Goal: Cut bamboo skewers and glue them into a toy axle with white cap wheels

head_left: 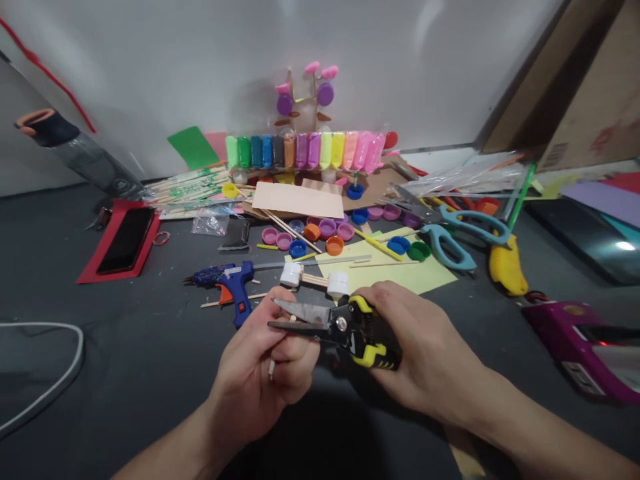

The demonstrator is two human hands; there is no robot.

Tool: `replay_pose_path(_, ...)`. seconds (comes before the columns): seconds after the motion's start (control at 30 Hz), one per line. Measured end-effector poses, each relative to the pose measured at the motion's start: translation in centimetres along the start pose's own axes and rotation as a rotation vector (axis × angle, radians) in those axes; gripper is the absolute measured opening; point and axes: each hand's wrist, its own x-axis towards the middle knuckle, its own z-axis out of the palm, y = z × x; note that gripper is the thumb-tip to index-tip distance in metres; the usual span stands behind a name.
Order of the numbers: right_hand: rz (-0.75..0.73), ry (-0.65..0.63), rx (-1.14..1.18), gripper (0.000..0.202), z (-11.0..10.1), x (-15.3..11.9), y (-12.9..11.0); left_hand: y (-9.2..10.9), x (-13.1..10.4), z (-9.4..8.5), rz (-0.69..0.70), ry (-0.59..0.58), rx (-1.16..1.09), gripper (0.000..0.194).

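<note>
My right hand (pixel 425 340) is wrapped round the black and yellow handles of a pair of snips (pixel 342 324). Their blades point left and stand apart, over the fingers of my left hand (pixel 273 357). That hand is closed on a thin wooden stick (pixel 271 369); the stick's lower end shows below the fingers and its tip sits between the blades. Just beyond the hands lies a piece made of white caps (pixel 338 284) joined by thin sticks. A blue glue gun (pixel 240 287) rests on its side to the left of it.
Coloured bottle caps (pixel 327 228), yellow paper (pixel 430 275) and blue-handled scissors (pixel 450 247) lie beyond my hands. Clay packets (pixel 300 152) line the back. At left are a phone (pixel 126 241) and a bottle (pixel 95 160); at right, a purple device (pixel 575 340).
</note>
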Motion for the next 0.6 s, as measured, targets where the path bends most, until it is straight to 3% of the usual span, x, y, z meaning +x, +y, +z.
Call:
replay_pose_path(0.33,-0.004,0.009,-0.043,0.043,0.1,-0.1,0.17,0.05,0.19,-0.44,-0.044,0.048,-0.007,0.009)
replay_pose_path(0.6,-0.034,0.005,-0.084,0.043,-0.14,-0.04,0.4,0.14,0.35,-0.5,-0.054,0.013,-0.046,0.011)
